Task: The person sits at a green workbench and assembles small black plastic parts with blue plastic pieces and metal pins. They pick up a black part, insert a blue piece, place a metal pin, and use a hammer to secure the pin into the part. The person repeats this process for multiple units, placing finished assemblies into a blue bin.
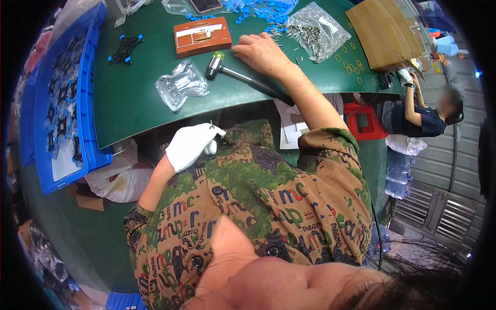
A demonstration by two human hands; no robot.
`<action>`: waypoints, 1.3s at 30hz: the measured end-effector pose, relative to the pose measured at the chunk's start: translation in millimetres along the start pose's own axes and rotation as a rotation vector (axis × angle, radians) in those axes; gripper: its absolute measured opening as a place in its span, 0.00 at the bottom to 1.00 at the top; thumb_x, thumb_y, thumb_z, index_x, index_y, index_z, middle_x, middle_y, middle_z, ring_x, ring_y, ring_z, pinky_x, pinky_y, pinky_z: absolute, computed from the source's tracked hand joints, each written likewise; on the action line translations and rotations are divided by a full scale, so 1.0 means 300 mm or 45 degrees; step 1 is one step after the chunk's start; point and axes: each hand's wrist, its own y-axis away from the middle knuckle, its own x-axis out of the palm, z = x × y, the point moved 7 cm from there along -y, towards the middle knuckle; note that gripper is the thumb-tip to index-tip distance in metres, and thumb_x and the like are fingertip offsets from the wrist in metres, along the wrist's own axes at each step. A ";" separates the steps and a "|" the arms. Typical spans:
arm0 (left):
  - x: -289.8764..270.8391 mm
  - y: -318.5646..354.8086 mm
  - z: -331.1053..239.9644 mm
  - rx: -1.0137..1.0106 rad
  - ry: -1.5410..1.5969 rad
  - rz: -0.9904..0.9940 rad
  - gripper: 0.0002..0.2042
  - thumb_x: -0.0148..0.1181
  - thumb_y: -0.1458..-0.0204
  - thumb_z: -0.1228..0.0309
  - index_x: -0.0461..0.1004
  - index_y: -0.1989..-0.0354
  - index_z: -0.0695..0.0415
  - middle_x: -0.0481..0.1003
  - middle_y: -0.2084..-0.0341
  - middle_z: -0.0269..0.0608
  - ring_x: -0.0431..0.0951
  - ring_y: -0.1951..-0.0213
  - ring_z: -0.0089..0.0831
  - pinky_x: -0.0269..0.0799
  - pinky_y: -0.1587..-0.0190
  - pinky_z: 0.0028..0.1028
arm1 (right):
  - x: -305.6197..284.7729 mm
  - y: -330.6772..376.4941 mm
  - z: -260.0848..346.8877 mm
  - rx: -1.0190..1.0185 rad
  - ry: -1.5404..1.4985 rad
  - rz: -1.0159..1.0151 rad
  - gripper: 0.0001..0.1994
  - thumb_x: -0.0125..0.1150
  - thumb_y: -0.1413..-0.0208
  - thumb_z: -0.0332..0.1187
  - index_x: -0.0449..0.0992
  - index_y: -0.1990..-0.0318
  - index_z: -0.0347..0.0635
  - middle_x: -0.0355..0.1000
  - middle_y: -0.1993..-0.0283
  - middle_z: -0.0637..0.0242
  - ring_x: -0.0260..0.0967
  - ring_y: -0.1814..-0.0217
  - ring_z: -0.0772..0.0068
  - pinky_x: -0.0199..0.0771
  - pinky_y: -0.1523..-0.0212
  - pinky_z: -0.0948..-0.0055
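In a white glove, my left hand (192, 146) is closed in front of my body, below the table's near edge. A small metal pin (211, 124) sticks up from its pinched fingers; its lower end is hidden. My bare right hand (262, 53) rests on the green table (132, 98), fingers bent and slightly apart, with nothing visible in them. Close to its fingertips stands an orange-brown box (202, 37) with a white rifle-shaped picture. A hammer (248, 78) with a yellow-green tip lies just nearer, its handle passing the table edge.
A clear bag of metal pins (318, 32), blue plastic pieces (268, 10) and rubber bands (354, 68) lie on the table. Also there are a clear-wrapped part (182, 85), a black four-armed part (126, 49) and a cardboard box (385, 33). A blue crate (85, 103) stands left; another person (421, 116) sits right.
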 end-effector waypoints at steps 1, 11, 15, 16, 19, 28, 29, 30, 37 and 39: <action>-0.001 -0.001 0.003 -0.002 -0.002 0.003 0.16 0.52 0.30 0.64 0.82 0.50 0.62 0.78 0.75 0.33 0.73 0.74 0.18 0.69 0.68 0.21 | 0.003 0.007 -0.005 -0.011 -0.041 0.026 0.10 0.62 0.38 0.38 0.82 0.52 0.53 0.74 0.58 0.68 0.74 0.50 0.63 0.68 0.50 0.60; 0.019 -0.021 -0.019 0.080 -0.082 0.095 0.15 0.51 0.30 0.65 0.82 0.51 0.62 0.77 0.75 0.33 0.73 0.73 0.19 0.70 0.67 0.21 | 0.039 -0.046 -0.090 0.069 -0.481 0.642 0.12 0.65 0.38 0.41 0.79 0.52 0.46 0.75 0.57 0.62 0.76 0.54 0.53 0.76 0.54 0.61; 0.011 -0.013 -0.007 0.084 -0.030 0.084 0.15 0.51 0.30 0.65 0.82 0.51 0.62 0.77 0.75 0.33 0.73 0.73 0.19 0.70 0.66 0.22 | 0.021 -0.058 -0.075 0.026 -0.455 0.535 0.12 0.63 0.37 0.40 0.80 0.53 0.44 0.77 0.55 0.60 0.77 0.52 0.52 0.77 0.52 0.59; 0.007 -0.013 -0.004 0.077 -0.027 0.078 0.15 0.51 0.30 0.65 0.82 0.51 0.62 0.77 0.75 0.33 0.73 0.73 0.19 0.70 0.66 0.22 | 0.003 -0.051 -0.061 0.012 -0.473 0.450 0.12 0.63 0.36 0.40 0.80 0.53 0.43 0.77 0.54 0.59 0.77 0.51 0.52 0.77 0.51 0.58; 0.006 -0.014 0.003 0.032 -0.015 0.056 0.15 0.51 0.30 0.65 0.82 0.52 0.61 0.77 0.75 0.34 0.73 0.73 0.20 0.70 0.66 0.22 | -0.049 -0.024 0.026 0.025 -0.492 0.368 0.12 0.62 0.36 0.40 0.81 0.54 0.43 0.78 0.53 0.58 0.77 0.50 0.51 0.77 0.50 0.57; 0.018 -0.039 -0.016 0.019 -0.025 0.103 0.16 0.52 0.30 0.64 0.83 0.53 0.62 0.77 0.77 0.34 0.73 0.74 0.20 0.70 0.67 0.22 | -0.101 0.032 -0.060 0.099 -0.203 0.205 0.09 0.60 0.36 0.38 0.84 0.55 0.48 0.78 0.60 0.63 0.78 0.54 0.54 0.76 0.52 0.55; 0.019 -0.038 -0.017 0.010 -0.027 0.101 0.16 0.52 0.30 0.64 0.83 0.53 0.62 0.77 0.77 0.34 0.73 0.74 0.20 0.70 0.67 0.22 | -0.101 0.032 -0.069 0.091 -0.188 0.202 0.10 0.60 0.36 0.39 0.84 0.55 0.48 0.78 0.60 0.62 0.78 0.54 0.54 0.76 0.52 0.55; 0.019 -0.037 -0.018 0.000 -0.028 0.098 0.16 0.52 0.30 0.64 0.83 0.53 0.62 0.78 0.77 0.34 0.73 0.74 0.20 0.70 0.67 0.22 | -0.103 0.032 -0.074 0.081 -0.173 0.199 0.10 0.60 0.36 0.40 0.84 0.56 0.49 0.78 0.60 0.62 0.78 0.54 0.53 0.76 0.52 0.55; 0.022 -0.044 -0.018 0.022 -0.089 0.095 0.16 0.51 0.30 0.64 0.83 0.53 0.62 0.78 0.77 0.34 0.73 0.74 0.20 0.70 0.67 0.22 | -0.036 -0.002 -0.035 0.183 -0.085 0.455 0.18 0.59 0.35 0.50 0.82 0.59 0.44 0.79 0.63 0.57 0.78 0.59 0.47 0.78 0.57 0.51; 0.021 -0.042 -0.014 0.006 -0.084 0.090 0.16 0.51 0.30 0.64 0.83 0.53 0.62 0.78 0.77 0.34 0.73 0.74 0.20 0.70 0.67 0.22 | -0.024 -0.017 -0.022 0.198 -0.057 0.528 0.19 0.57 0.35 0.51 0.81 0.60 0.44 0.79 0.63 0.55 0.78 0.59 0.46 0.78 0.57 0.50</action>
